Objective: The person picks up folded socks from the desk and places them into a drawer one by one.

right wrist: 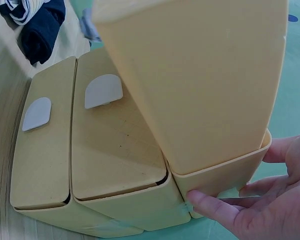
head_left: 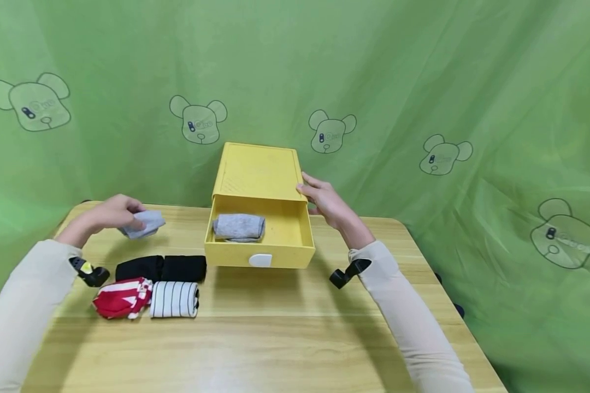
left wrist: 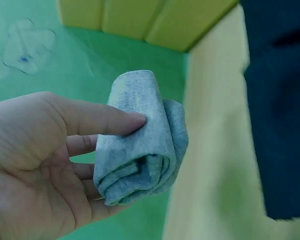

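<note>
My left hand [head_left: 118, 212] pinches a folded grey cloth [left wrist: 135, 135] between thumb and fingers, above the table's left side. In the left wrist view the thumb lies across the roll and the other fingers are behind it. With its fingers mostly extended, my right hand [head_left: 328, 203] rests against the right side of a yellow drawer unit [head_left: 260, 169]. Its top drawer [head_left: 236, 255] is pulled out, and another folded grey cloth [head_left: 239, 226] lies at the left inside. Part of the right hand's contact is hidden in the head view.
Left of the unit lie two black rolled cloths [head_left: 184, 268], a red and white bundle [head_left: 123, 298] and a striped white roll [head_left: 174, 299]. Two lower drawers [right wrist: 115, 145] with white tabs are closed. A green curtain [head_left: 398, 82] hangs behind the wooden table [head_left: 285, 349].
</note>
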Demonstrator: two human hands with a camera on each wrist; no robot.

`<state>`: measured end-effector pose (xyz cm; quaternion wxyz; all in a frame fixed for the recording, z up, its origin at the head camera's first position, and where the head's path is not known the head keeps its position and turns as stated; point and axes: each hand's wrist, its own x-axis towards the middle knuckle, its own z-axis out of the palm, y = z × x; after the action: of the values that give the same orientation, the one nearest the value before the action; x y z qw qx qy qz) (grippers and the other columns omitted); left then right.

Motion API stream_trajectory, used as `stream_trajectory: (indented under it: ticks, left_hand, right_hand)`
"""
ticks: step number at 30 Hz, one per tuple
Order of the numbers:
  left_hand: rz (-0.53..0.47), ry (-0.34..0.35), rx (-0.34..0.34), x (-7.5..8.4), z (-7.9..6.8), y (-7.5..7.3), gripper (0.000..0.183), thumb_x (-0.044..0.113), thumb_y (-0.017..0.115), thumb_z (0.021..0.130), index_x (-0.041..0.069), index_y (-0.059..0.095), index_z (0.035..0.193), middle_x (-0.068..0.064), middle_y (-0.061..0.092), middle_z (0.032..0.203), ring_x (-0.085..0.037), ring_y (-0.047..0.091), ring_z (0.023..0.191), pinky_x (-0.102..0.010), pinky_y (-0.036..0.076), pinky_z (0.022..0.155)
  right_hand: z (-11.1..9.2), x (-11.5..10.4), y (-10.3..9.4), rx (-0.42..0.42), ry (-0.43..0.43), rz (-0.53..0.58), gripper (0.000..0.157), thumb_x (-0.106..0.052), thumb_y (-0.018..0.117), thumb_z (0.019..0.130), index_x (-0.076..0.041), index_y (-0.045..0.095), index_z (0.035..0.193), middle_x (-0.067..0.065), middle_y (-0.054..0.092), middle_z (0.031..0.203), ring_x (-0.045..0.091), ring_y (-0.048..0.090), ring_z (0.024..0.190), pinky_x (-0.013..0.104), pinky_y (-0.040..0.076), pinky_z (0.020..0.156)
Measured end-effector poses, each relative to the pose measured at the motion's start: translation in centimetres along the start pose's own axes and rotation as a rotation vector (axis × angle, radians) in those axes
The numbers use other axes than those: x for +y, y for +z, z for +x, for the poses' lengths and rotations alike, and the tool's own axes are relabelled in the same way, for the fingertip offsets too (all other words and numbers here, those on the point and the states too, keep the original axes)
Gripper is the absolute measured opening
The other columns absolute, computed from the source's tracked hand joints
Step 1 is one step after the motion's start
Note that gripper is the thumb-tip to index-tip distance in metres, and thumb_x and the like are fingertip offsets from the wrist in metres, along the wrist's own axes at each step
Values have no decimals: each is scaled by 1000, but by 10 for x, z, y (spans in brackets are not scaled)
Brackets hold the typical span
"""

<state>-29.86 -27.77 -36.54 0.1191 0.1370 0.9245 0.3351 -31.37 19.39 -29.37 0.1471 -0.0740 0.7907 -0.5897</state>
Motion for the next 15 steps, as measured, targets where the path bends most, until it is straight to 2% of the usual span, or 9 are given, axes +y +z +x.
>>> stream_trajectory:
  ticks: [7,11,15]
  left_hand:
    - [19,95,65,52,-8,-16,44,6,71,91,-14,59,128,-33,65,120,-31,67,98,-36,59,78]
    - [50,151,133,88,-14,-22,42,9,73,91,-8,62,128,-30,67,122,-34,67,103,-40,57,85]
    - [51,217,182,128,-17,-20,39,8,74,88,-2,67,125,-24,70,120,-33,67,103,-43,57,86]
  right_hand:
    - [0,0,-1,-1,0,2,65,-27,47,109,-19,14,164,10,22,170,33,30,154,56,39,117]
    - [0,-1,0,-3,-4,6,65,-27,47,109,-19,14,164,9,22,170,33,30,154,56,39,117]
    - [-1,-2,1,-3,-4,3,65,-27,47,108,-19,15,164,9,20,170,33,31,153,56,40,117]
